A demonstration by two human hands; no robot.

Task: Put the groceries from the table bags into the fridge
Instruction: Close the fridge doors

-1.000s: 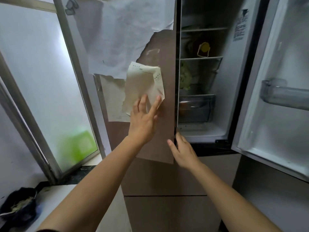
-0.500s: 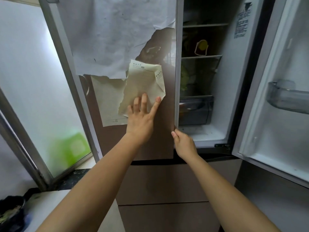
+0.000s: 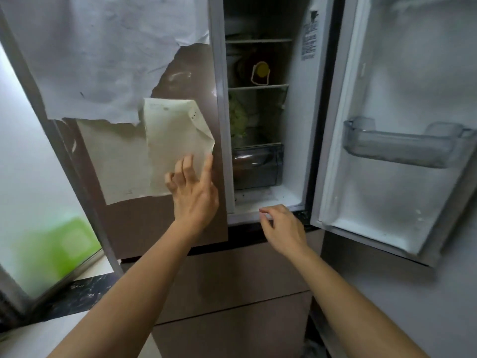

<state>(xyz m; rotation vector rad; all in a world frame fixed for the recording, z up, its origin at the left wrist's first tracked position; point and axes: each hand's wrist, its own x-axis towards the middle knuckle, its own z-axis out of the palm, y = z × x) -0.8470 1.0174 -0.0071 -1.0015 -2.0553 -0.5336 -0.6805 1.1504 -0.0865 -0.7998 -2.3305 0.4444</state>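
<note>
The left hand [image 3: 193, 195], fingers spread, touches a creased cream paper sheet [image 3: 175, 140] on the glossy brown left fridge door [image 3: 144, 220]. The right hand [image 3: 282, 228], loosely curled and empty, hovers at the bottom ledge of the open white-lined fridge compartment [image 3: 296, 151].

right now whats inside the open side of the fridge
A yellow-lidded jar on a shelf, something leafy green below it, then a clear drawer, contents too dim to tell. The left door covers the other half.
</note>
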